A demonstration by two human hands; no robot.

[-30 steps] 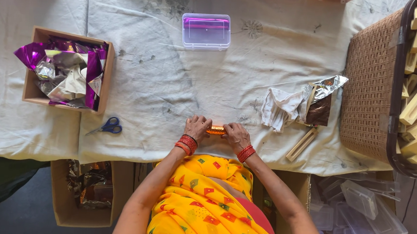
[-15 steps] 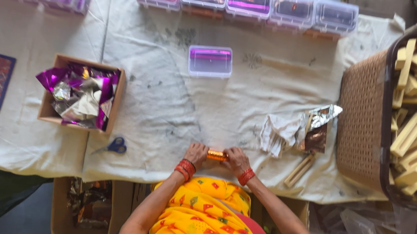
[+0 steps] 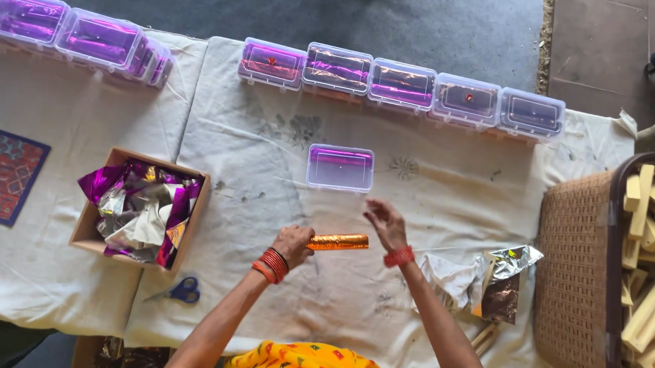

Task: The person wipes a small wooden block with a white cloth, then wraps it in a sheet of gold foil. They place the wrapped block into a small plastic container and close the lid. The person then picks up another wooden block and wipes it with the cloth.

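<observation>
Where both hands were pressed down on the orange foil-wrapped stick at the desk's near edge a moment ago, the left hand (image 3: 290,244) now pinches one end of that orange foil-wrapped stick (image 3: 337,242) and holds it lifted above the cloth, while the right hand (image 3: 386,224) has let go and reaches, fingers spread, toward the clear plastic box (image 3: 340,167); the wrapping looks finished. A stained white cloth (image 3: 447,206) covers the desk, with a row of closed boxes (image 3: 402,86) along the far edge and grey floor (image 3: 278,7) beyond.

Both hands lifted off the cloth, left hand (image 3: 292,244) now alone gripping orange foil-wrapped stick (image 3: 337,242), right hand (image 3: 386,224) released, open, nearer clear plastic box (image 3: 340,167)
</observation>
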